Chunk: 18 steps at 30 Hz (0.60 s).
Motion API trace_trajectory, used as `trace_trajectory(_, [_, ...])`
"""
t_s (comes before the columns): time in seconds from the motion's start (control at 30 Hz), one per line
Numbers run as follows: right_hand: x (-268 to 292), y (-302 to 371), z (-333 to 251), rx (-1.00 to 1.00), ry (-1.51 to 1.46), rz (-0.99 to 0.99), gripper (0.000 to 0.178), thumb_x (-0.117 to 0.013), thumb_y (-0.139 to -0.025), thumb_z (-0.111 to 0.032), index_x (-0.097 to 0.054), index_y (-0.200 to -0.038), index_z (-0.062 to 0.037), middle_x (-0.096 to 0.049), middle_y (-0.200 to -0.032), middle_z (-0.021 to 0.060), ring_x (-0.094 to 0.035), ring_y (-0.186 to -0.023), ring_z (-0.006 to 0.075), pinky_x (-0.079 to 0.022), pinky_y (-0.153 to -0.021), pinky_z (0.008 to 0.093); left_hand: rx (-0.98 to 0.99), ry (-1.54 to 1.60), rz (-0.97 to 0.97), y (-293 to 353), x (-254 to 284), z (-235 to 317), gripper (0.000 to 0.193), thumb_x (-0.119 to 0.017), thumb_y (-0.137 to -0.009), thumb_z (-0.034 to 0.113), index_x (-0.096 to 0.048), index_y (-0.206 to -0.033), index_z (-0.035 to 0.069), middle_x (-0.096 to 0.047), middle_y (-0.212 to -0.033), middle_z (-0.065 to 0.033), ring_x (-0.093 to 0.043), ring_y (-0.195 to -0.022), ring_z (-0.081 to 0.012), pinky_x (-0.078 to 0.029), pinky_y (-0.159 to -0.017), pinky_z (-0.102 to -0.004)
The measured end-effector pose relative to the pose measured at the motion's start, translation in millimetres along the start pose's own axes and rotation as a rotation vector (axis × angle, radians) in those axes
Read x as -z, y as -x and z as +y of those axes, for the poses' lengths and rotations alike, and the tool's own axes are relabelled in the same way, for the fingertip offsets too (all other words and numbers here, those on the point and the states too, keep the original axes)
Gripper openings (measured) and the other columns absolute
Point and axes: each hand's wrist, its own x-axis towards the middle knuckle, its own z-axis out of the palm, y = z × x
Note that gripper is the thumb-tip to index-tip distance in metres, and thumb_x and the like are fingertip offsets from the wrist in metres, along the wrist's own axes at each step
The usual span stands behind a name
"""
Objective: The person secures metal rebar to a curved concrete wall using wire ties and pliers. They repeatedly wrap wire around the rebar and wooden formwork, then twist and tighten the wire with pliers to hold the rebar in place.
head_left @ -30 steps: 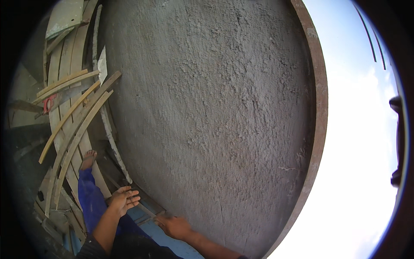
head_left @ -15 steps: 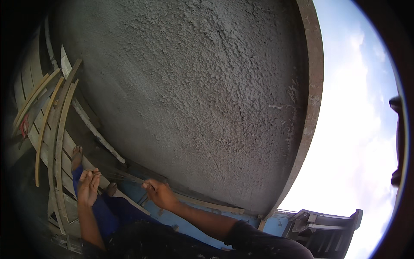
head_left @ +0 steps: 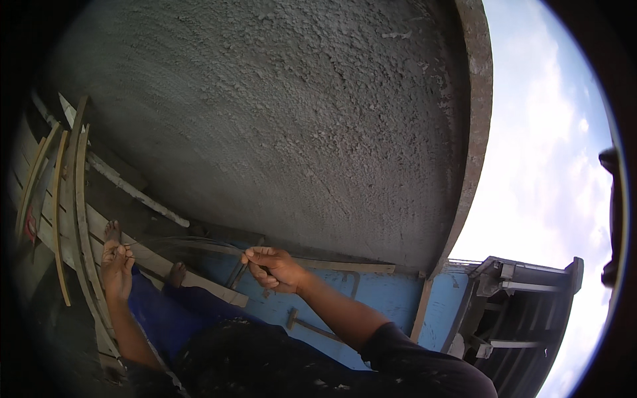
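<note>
Thin, dark wire strands point(head_left: 182, 240) stretch between my two hands and bow slightly upward. My left hand point(head_left: 117, 270) pinches one end with its fingertips, in front of the planks at the lower left. At the lower middle, my right hand point(head_left: 273, 268) grips the other end between thumb and curled fingers. Behind both hands rises a broad wall of rough grey plaster point(head_left: 298, 126). How many strands there are is too fine to make out.
My bare feet point(head_left: 113, 231) rest on wooden planks point(head_left: 156, 262). Several long wooden strips point(head_left: 81, 199) lean at the left, near a red-handled tool point(head_left: 31, 225). A pale pole point(head_left: 136, 190) runs along the wall's foot. Below lies a blue surface point(head_left: 385, 298) with a hammer-shaped tool point(head_left: 312, 326).
My hands have moved apart, left hand leftward and right hand rightward, with the strands still between them. The view has shifted, showing more of the blue surface.
</note>
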Motion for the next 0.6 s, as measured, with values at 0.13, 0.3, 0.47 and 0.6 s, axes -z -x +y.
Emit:
trace_trajectory(0.13, [14, 32, 49, -0.225, 0.967, 0.053, 0.031, -0.056, -0.111, -0.031, -0.066, -0.116, -0.0018, -0.058, -0.070, 0.0003, -0.042, -0.048, 0.0050, -0.031, -0.043, 0.0243, 0.043, -0.349, -0.154, -1, -14, -18, 0.018, -0.081, -0.094, 0.021, -0.066, -0.102, 0.014, -0.070, -0.090, 0.0030, -0.067, -0.081, -0.0034, -0.060, -0.070, -0.0172])
trace_trajectory(0.3, [37, 80, 74, -0.160, 0.424, -0.570, 0.029, -0.053, -0.112, -0.026, -0.067, -0.114, -0.0001, -0.059, -0.070, 0.0003, -0.042, -0.048, 0.0051, -0.030, -0.042, 0.0236, 0.140, -0.100, -0.262, 8, -19, -54, 0.019, -0.081, -0.093, 0.019, -0.065, -0.101, 0.014, -0.069, -0.090, 0.0031, -0.067, -0.080, -0.0057, -0.059, -0.071, -0.0170])
trace_trajectory(0.47, [77, 91, 73, 0.148, -0.050, -0.010, 0.029, -0.053, -0.112, -0.025, -0.068, -0.110, -0.0008, -0.058, -0.067, 0.0001, -0.044, -0.050, 0.0060, -0.032, -0.045, 0.0244, -0.064, 0.104, -0.236, 34, -27, -71, 0.016, -0.079, -0.096, 0.016, -0.064, -0.102, 0.013, -0.066, -0.092, 0.0040, -0.065, -0.084, -0.0067, -0.057, -0.077, -0.0215])
trace_trajectory(0.6, [58, 88, 89, -0.187, 0.921, 0.100, 0.031, -0.054, -0.109, -0.029, -0.070, -0.108, -0.0029, -0.064, -0.070, 0.0014, -0.054, -0.061, 0.0102, -0.043, -0.058, 0.0305, -0.173, -0.039, -0.299, 35, -36, -52, 0.014, -0.076, -0.097, 0.011, -0.065, -0.103, 0.013, -0.066, -0.095, 0.0038, -0.064, -0.087, -0.0063, -0.054, -0.077, -0.0205])
